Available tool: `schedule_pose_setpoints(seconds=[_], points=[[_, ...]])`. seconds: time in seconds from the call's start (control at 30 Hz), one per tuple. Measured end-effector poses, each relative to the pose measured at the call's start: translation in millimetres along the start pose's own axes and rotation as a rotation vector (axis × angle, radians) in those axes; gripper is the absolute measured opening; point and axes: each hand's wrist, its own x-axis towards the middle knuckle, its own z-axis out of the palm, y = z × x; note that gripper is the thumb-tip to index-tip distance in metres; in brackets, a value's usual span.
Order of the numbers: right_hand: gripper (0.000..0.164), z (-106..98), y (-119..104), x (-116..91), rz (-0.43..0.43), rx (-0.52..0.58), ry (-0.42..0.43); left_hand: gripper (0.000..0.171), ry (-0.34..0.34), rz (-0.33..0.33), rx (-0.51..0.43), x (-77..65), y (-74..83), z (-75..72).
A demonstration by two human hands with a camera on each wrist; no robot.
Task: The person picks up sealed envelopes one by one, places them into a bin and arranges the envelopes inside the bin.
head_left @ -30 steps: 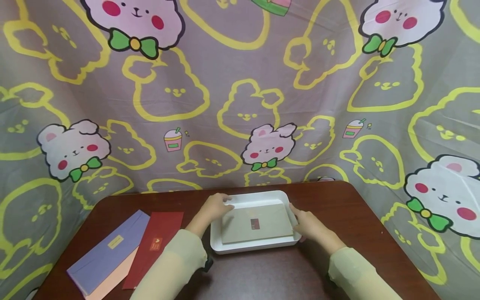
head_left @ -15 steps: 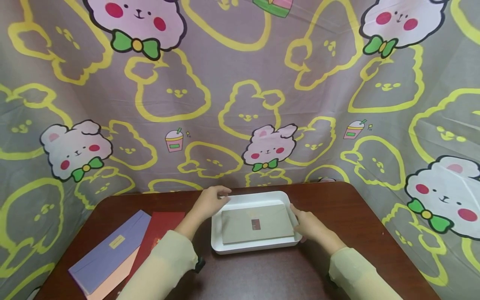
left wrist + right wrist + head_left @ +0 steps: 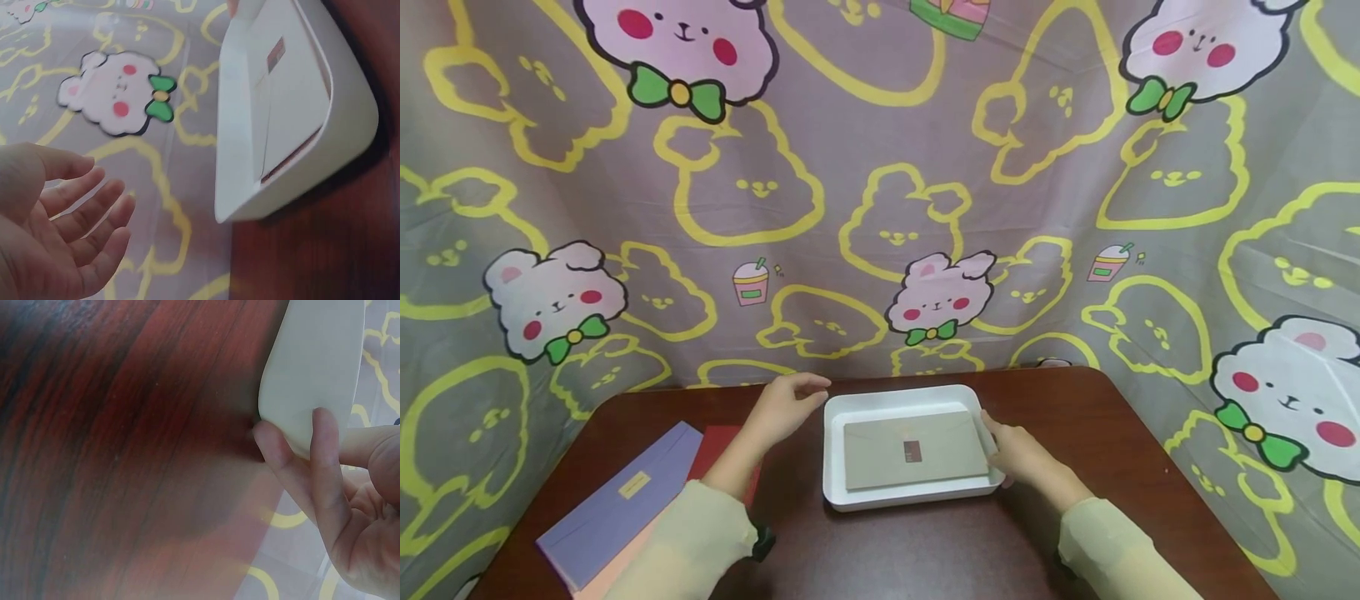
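Observation:
A white tray [image 3: 917, 498] rests on the table, holding a greyish-beige envelope [image 3: 880, 458] with a small dark red square label. At the tray's right end, my right hand [image 3: 1026, 454] grips the rim. In the right wrist view, fingertips [image 3: 325, 422] press the outer wall while the thumb goes behind the rim. My left hand [image 3: 786, 408] hovers left of the tray, apart from it. The left wrist view shows that hand [image 3: 69, 225] palm in sight, fingers loosely bent around nothing.
On the left lie a purple envelope [image 3: 602, 517] with a yellow label, a peach envelope [image 3: 621, 560] under it, and a red envelope [image 3: 718, 442] partly covered by my left arm. Behind the dark wooden table [image 3: 910, 554] hangs a cartoon-print cloth [image 3: 850, 125].
My left hand has come off the tray's left rim and moved left, over toward the red envelope. The tray, its envelope and my right hand stay where they were.

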Motion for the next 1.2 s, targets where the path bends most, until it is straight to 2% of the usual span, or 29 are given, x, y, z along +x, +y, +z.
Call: schedule_pose_setpoints(seconds=[0.17, 0.37, 0.5, 0.7, 0.93, 1.03, 1.2], points=[[0.078, 0.9, -1.3, 0.2, -0.001, 0.003, -0.002, 0.027, 0.052, 0.019, 0.019, -12.0, -13.4, -22.9], [0.079, 3.2, 0.2, 0.4, -0.006, -0.01, -0.004, 0.029, 0.065, 0.064, -0.002, -28.4, -29.8, -44.9], [0.079, 3.5, -0.1, -0.1, -0.005, -0.009, -0.005, 0.028, 0.075, 0.058, -0.029, -41.0, -41.2, -57.7], [0.077, 1.4, -1.0, -0.2, -0.004, 0.002, -0.004, 0.03, 0.088, -0.04, -0.008, -62.6, -63.3, -72.4], [0.077, 0.4, -0.9, 0.0, 0.004, 0.005, -0.011, 0.035, 0.073, -0.182, 0.013, -81.5, -90.8, -75.9], [0.077, 0.2, -1.7, -0.2, 0.001, 0.005, -0.01, 0.035, 0.086, -0.202, 0.036, -85.0, -99.9, -76.2], [0.077, 0.7, -1.9, 0.1, -0.003, 0.01, -0.004, 0.033, 0.088, -0.18, 0.138, -90.6, -116.3, -76.4]])
